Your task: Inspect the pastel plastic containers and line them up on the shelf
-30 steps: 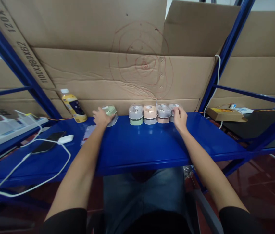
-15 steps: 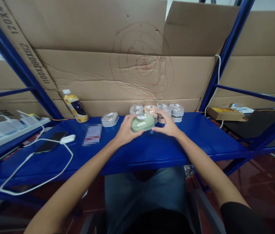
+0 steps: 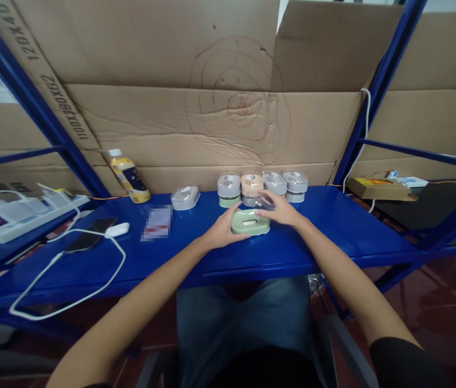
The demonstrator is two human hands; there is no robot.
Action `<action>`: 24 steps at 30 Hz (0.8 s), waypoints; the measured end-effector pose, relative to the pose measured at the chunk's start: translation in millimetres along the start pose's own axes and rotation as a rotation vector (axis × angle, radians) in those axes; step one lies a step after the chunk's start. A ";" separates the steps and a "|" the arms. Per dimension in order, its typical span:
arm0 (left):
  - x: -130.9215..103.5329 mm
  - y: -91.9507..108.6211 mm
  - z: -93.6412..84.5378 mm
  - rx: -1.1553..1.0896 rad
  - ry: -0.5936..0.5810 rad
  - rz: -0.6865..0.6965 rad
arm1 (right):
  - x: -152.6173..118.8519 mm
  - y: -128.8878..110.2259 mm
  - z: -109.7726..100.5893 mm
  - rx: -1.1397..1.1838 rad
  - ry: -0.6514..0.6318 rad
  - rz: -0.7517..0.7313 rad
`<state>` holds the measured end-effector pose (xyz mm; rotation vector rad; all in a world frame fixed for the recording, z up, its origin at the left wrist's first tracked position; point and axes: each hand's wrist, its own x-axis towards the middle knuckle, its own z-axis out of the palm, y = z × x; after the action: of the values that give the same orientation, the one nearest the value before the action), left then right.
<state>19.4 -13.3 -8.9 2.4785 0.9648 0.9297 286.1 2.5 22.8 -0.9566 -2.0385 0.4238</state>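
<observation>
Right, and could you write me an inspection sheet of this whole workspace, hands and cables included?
Surface: blue shelf; no spill seen.
Things in hand: green box, uncovered on top; clear cover beside the right hand's fingers.
Other boxes: four stacks in a row at the back; one low grey box apart, to their left.
Clutter: yellow bottle, phone, white case, blurred-out flat item.
Hands: left hand grips the green box; right hand holds the clear cover.
Cables: white cable loops over the left side, near the power strip.
Surroundings: cardboard backing with red rings drawn on it.
Other people: nothing seen.
</observation>
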 end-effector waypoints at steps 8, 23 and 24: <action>-3.7 4.1 -7.4 0.165 -0.103 0.073 | 5.4 22.8 -19.6 -0.035 0.210 0.138; -2.4 -9.7 -24.7 0.118 0.230 -0.044 | 8.1 20.3 -20.9 -0.022 0.277 -0.044; -3.8 -4.8 -21.1 0.116 0.155 -0.015 | 7.3 16.6 -20.5 -0.013 0.231 -0.084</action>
<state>0.8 -11.2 2.5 2.5195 1.1145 1.1036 307.7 18.0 29.3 -0.8819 -1.8653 0.2430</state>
